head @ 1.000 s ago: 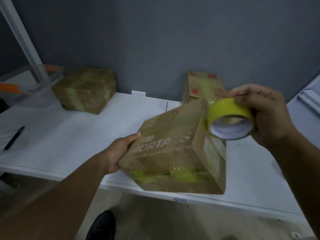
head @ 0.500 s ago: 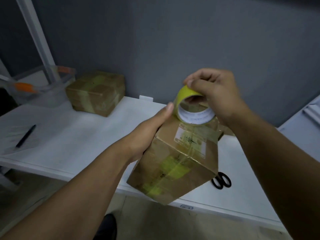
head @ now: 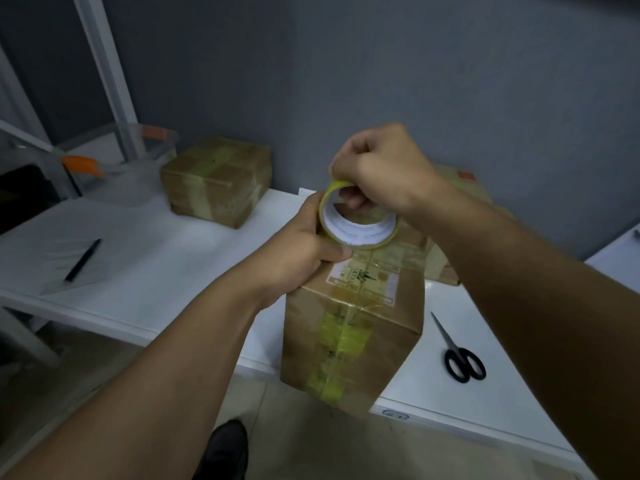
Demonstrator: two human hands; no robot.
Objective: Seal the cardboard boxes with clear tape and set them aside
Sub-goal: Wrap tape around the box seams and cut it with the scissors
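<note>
Box in hand: a cardboard box (head: 349,327), brown and square-edged, stands tilted on the near edge of the white table (head: 166,268), its lower corner overhanging the floor; yellowish tape already runs down its front face and a printed label sits just under the grip.
How it handles: I judge it light, since one hand steadies it on edge; the card looks stiff at the corners but would dent on the flat faces, and the taped strips look slick. Best held at the top corners and edges, as now.
Left hand: the left hand (head: 304,251) wraps the box's upper left corner, thumb pressed flat on the top face right against the roll.
Tape roll: the tape roll (head: 358,220), a glossy yellow-tinted ring with a white card core, sits on top of the box between both hands.
Right hand: the right hand (head: 381,171) closes over the roll from above, fingers curled through the core, pinching its rim.
Right of the grip: black-handled scissors (head: 460,358) lie flat on the table, blades shut, apart from the box.
Behind the grip: another box (head: 460,209), mostly hidden by the right forearm.
Left of the grip: a taped box (head: 214,181) rests well apart against the grey wall, with a clear plastic bin (head: 114,164) with orange clips beyond it, and a black pen (head: 83,259) nearer.
</note>
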